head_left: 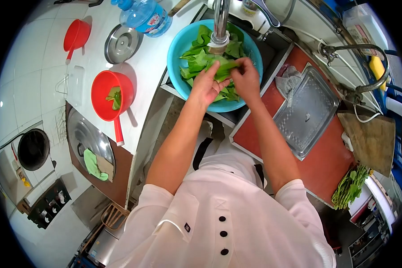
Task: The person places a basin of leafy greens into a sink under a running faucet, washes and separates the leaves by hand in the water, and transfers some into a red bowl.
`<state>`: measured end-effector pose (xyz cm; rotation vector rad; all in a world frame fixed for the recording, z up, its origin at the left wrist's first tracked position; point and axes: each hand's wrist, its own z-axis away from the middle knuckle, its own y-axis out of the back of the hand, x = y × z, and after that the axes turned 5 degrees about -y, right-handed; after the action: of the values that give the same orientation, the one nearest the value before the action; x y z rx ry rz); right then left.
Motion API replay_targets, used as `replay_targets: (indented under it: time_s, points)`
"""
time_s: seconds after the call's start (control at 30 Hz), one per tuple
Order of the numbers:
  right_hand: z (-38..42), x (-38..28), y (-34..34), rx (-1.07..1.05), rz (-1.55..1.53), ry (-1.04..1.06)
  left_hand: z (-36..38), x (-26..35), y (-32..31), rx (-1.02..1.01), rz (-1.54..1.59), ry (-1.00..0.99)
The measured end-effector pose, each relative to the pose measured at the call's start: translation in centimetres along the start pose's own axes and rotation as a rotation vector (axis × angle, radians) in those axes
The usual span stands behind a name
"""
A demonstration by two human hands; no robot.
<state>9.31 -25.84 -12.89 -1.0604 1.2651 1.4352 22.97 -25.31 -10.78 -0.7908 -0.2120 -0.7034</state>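
Note:
Both hands are over a turquoise basin heaped with leafy greens, under a metal faucet. My left hand is turned palm up, its thumb and fingers closed on a broad green leaf. From the other side my right hand pinches the same leaf; its fingertips are partly hidden. The faucet's end hangs just above the leaf and covers part of the greens. Water in the basin is hard to make out.
Left of the basin are a red ladle with a leaf inside, a metal lid, a water bottle and another red ladle. To the right lie a metal tray, a cutting board and a bunch of greens.

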Motion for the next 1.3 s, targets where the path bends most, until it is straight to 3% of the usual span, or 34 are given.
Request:
replay_targets:
  time_s: [0.03,0.07,0.17,0.27,0.4,0.47,0.57,0.7,0.8,0.87,1.0,1.07,1.3]
  points:
    - [-0.3,0.3,-0.1,0.039,-0.282,-0.283,0.5,0.0,-0.1,-0.036,-0.072,-0.082]
    - [-0.3,0.7,0.0,0.035,-0.281,-0.288,1.0,-0.1,-0.2,-0.069,-0.143,-0.163]
    - [-1.2,0.5,0.0,0.004,-0.652,-0.504,0.4,0.1,1.0,-0.182,-0.203,-0.197]
    - [-2.1,1.5,-0.4,-0.153,-0.643,-0.658,0.5,0.3,0.8,-0.127,-0.350,-0.207]
    - [-2.9,-0.6,-0.5,-0.196,-0.642,-0.616,0.6,0.9,1.1,-0.154,-0.474,-0.222]
    - [-3.1,-1.7,-0.4,-0.112,-0.680,-0.615,0.9,1.1,1.4,-0.152,-0.487,-0.248]
    - [-3.9,2.4,-1.8,-0.008,-0.829,-0.540,0.5,1.0,2.3,-0.163,-0.507,-0.261]
    - [-3.2,-0.4,-2.2,0.170,-0.836,-0.625,0.6,0.4,2.4,-0.223,-0.512,-0.225]
    - [-3.1,-0.4,-2.3,0.132,-0.640,-0.582,1.0,0.5,1.7,-0.249,-0.476,-0.213]
    - [-2.8,-1.1,-2.4,0.058,-0.632,-0.472,0.8,0.7,1.0,-0.021,-0.304,-0.210]
    - [-2.4,-0.7,-2.4,-0.172,-0.452,-0.411,-1.8,0.5,1.6,-0.053,-0.117,-0.339]
    - [-2.0,-1.4,-2.5,-0.228,-0.648,-0.535,-1.9,0.8,0.9,0.060,-0.133,-0.299]
    - [-2.7,-1.4,-3.6,0.103,-0.256,-0.298,-1.3,1.2,-1.0,0.332,-0.240,-0.337]
